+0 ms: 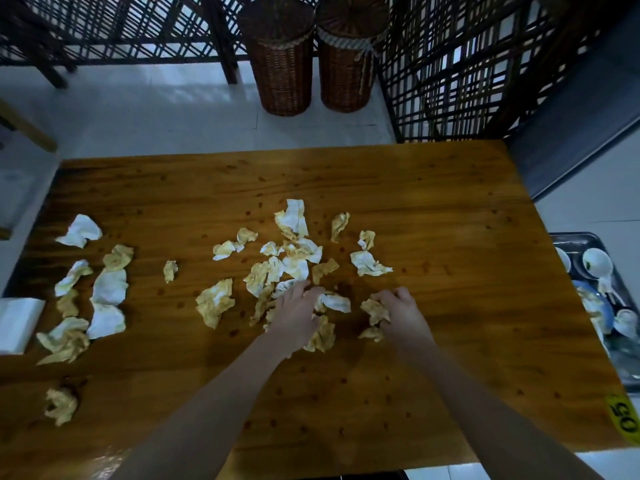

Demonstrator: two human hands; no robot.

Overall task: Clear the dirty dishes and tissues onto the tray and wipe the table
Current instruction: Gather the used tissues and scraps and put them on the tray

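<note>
Our bare forearms reach in over the near edge of the wooden table. Our left hand lies at the middle heap, fingers curled down round a white tissue. Our right hand sits just beside it, fingers curled round a yellow-stained tissue. Crumpled tissues scatter beyond both hands, and more tissues lie well apart at the left, near a white napkin stack. Off the table's right edge stands the metal tray, holding white dishes. A yellow sticker at the near right corner reads "05". Two wicker baskets stand on the floor beyond.
</note>
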